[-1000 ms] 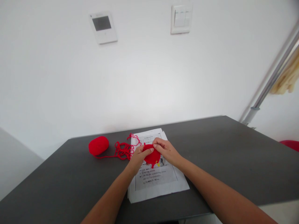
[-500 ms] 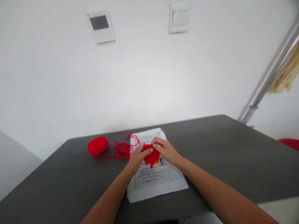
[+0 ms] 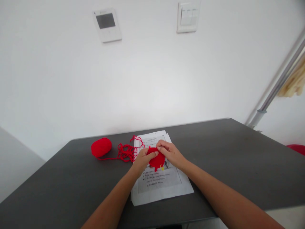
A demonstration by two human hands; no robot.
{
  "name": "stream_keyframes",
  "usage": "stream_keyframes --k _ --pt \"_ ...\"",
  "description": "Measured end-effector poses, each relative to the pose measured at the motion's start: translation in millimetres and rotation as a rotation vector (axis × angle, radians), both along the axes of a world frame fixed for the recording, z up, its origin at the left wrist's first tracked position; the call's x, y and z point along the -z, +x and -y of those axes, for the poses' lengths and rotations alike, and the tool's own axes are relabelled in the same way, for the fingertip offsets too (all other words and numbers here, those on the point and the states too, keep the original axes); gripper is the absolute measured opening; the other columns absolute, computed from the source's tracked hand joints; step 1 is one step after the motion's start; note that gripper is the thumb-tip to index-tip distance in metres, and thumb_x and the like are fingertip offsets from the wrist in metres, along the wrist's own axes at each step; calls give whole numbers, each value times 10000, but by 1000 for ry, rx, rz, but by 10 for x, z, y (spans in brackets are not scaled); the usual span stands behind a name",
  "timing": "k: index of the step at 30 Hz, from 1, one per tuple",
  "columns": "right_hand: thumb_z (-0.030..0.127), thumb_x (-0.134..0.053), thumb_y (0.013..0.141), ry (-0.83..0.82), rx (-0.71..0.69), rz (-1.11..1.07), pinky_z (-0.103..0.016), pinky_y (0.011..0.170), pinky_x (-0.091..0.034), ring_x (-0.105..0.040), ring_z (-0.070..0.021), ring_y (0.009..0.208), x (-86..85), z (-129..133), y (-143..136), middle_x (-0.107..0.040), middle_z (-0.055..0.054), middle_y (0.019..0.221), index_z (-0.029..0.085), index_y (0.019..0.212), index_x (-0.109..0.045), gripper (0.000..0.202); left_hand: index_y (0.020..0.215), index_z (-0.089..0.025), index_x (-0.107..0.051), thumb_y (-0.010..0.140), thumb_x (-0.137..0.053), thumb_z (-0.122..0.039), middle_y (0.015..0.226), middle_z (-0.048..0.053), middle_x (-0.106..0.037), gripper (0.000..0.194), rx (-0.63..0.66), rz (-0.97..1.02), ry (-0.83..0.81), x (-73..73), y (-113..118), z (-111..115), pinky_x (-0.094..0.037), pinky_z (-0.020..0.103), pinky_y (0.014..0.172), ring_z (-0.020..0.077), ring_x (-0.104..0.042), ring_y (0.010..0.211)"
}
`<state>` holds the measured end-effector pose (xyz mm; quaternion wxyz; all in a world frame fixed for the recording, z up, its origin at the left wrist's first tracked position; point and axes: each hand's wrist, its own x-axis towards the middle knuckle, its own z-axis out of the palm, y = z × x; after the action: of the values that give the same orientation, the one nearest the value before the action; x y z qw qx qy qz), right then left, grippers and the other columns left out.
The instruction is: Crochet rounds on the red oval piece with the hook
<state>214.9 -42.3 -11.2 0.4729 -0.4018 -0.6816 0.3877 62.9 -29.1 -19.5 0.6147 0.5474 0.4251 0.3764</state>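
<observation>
A small red crocheted piece [image 3: 156, 161] is held up over the printed sheets [image 3: 164, 187]. My left hand [image 3: 142, 161] pinches its left side, the thumb lying across the front. On its upper right edge, my right hand [image 3: 172, 154] is closed with thumb and fingertips together. A yellow marker [image 3: 162, 167] hangs from the lower right edge of the piece. Loose red yarn [image 3: 127, 152] lies tangled left of my hands and runs to a red yarn ball [image 3: 101, 147]. Whether my right fingers hold a hook is hidden.
The dark table [image 3: 209, 152] stands against a white wall carrying a panel with a dark screen [image 3: 107, 25] and a switch plate [image 3: 188, 17]. At the right are a metal pole [image 3: 278, 79] and a red object [image 3: 296, 148].
The camera view has shifted slightly, moving the scene a little to the right. Both hands keep their grip on the red piece, with the right fingers moved slightly.
</observation>
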Motion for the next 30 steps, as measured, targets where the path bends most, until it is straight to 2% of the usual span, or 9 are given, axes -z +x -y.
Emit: stream_keyframes --k 11,22,30 --pt "218 -426 774 22 -17 -17 -230 547 -319 -409 -107 572 -18 2 2 -453 31 624 187 655 -469 131 655 -132 -604 600 -717 -355 560 1 -595 255 -5 8 5 -18 -9 19 -367 231 497 110 -518 487" --pt "272 -456 783 20 -35 -34 -235 547 -316 -397 -114 576 -10 2 -4 -445 26 626 188 664 -468 145 638 -143 -575 619 -695 -361 554 -15 -561 250 19 -29 48 -7 -25 2 -353 235 511 108 -495 494" --pt "248 -445 783 28 -37 -11 -227 543 -326 -413 -112 580 -12 1 7 -466 24 629 187 662 -468 137 617 -149 -564 616 -700 -357 547 -16 -554 248 23 -38 49 -2 -19 5 -347 234 503 106 -487 486"
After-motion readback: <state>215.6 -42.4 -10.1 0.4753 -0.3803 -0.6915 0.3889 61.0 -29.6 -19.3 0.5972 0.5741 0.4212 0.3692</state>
